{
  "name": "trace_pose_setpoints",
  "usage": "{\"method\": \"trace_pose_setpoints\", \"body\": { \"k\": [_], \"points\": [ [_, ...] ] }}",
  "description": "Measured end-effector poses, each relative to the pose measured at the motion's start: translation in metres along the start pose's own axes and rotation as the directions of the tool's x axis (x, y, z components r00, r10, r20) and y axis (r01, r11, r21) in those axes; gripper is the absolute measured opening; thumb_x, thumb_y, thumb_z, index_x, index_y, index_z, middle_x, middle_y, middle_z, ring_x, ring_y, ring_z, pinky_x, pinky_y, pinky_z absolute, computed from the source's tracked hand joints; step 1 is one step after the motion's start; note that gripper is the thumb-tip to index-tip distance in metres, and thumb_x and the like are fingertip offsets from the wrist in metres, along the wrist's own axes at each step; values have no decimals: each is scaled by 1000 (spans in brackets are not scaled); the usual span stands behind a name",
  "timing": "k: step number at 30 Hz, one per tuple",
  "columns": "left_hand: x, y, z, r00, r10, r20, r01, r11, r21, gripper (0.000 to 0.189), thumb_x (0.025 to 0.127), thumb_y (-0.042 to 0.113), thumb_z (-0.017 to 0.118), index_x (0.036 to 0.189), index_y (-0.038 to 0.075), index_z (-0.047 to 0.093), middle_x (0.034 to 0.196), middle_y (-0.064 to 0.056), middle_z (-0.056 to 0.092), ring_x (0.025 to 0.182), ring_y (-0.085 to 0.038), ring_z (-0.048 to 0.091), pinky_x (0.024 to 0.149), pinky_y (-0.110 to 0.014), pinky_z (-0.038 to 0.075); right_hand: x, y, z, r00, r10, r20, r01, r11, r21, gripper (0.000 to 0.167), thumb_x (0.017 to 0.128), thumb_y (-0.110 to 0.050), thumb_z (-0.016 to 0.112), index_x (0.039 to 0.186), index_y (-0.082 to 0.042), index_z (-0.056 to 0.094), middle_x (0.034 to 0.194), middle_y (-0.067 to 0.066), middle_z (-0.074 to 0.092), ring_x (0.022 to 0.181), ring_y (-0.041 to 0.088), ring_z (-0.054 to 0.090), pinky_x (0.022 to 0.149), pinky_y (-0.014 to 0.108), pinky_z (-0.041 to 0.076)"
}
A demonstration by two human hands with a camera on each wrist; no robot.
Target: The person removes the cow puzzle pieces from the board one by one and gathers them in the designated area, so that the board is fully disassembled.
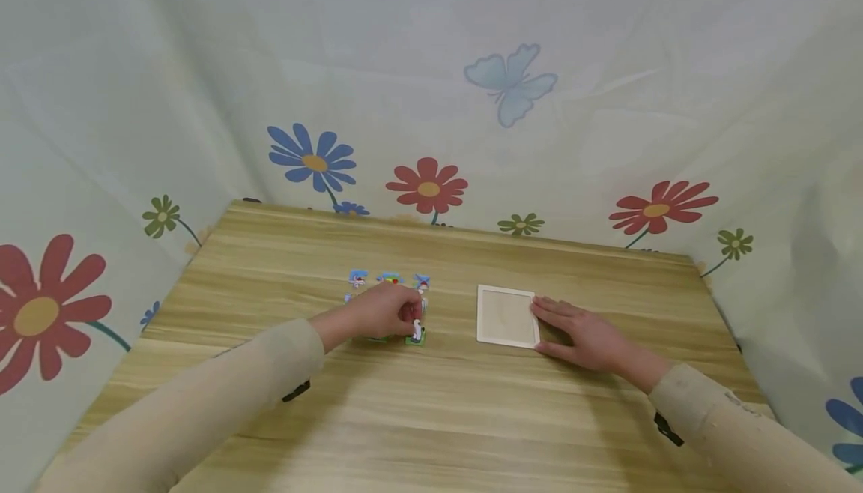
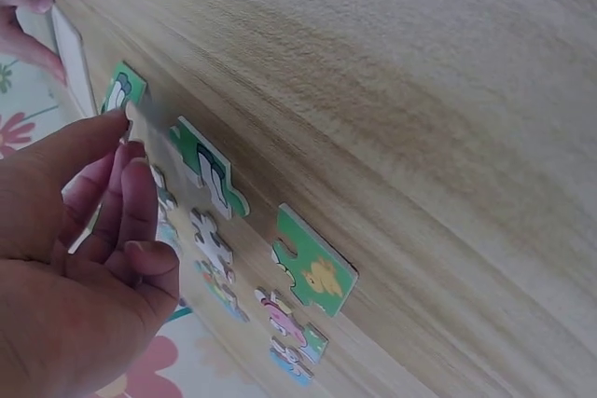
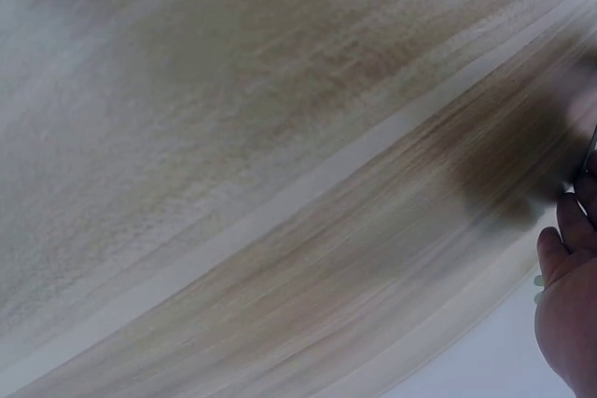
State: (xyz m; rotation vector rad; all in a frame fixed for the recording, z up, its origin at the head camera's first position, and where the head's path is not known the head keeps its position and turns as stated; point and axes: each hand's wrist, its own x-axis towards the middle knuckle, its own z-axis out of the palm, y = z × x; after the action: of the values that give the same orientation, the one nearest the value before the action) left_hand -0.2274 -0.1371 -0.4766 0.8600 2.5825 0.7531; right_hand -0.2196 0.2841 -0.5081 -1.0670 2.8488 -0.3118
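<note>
My left hand is over a group of picture puzzle pieces left of the table's middle. Its thumb and fingertips pinch a pale-edged puzzle piece, seen nearly edge-on in the left wrist view. Close by lies a green piece with a white figure. Other pieces lie apart around the hand, among them a green one with a yellow animal and a pink one; the hand hides some. With fairly straight fingers, my right hand touches the right edge of a square, pale wooden puzzle tray.
The wood-grain table carries the pieces and the tray. Pale curtains with printed flowers stand behind the table and along its sides. The right wrist view mostly shows tabletop, with part of the right hand at its edge.
</note>
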Motion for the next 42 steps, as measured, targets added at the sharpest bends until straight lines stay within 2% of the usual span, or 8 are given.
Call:
{"method": "trace_pose_setpoints", "body": {
  "k": [5,12,19,32,42],
  "points": [
    [0,0,2,1000,6,-13,-5,999,50,11,95,10,80,98,13,70,85,9,65,79,-7,59,77,-30,52,0,2,1,1000,10,15,-10,1000,5,78,99,-51,73,160,-9,49,166,12,45,150,37,47,115,59,44],
    [0,-3,5,999,-1,-46,6,993,115,17,93,21,85,103,16,72,96,7,68,89,-12,61,83,-35,53,0,3,2,1000,20,18,-20,1000,8,79,99,-53,72,161,-10,47,167,11,44,151,37,46,115,59,43],
    [-3,-7,9,999,44,-32,-39,988,153,27,90,27,88,111,16,75,108,4,67,98,-15,62,91,-39,54,0,1,-1,1000,9,-2,-9,1000,14,77,100,-51,73,160,-9,49,165,13,46,148,41,48,114,62,44],
    [-5,-9,11,997,72,-21,-68,986,150,23,91,24,88,110,16,77,108,4,67,101,-15,64,94,-41,54,-1,0,-2,1000,-13,-21,13,1000,11,74,100,-48,73,159,-8,51,164,14,48,145,44,51,112,63,45],
    [-5,-8,12,996,84,-28,-78,985,156,22,91,23,87,109,16,77,109,4,69,101,-15,64,96,-42,53,0,-1,-3,1000,-3,4,3,1000,1,76,100,-50,73,160,-9,50,165,13,47,148,41,49,113,61,44]
  ]
}}
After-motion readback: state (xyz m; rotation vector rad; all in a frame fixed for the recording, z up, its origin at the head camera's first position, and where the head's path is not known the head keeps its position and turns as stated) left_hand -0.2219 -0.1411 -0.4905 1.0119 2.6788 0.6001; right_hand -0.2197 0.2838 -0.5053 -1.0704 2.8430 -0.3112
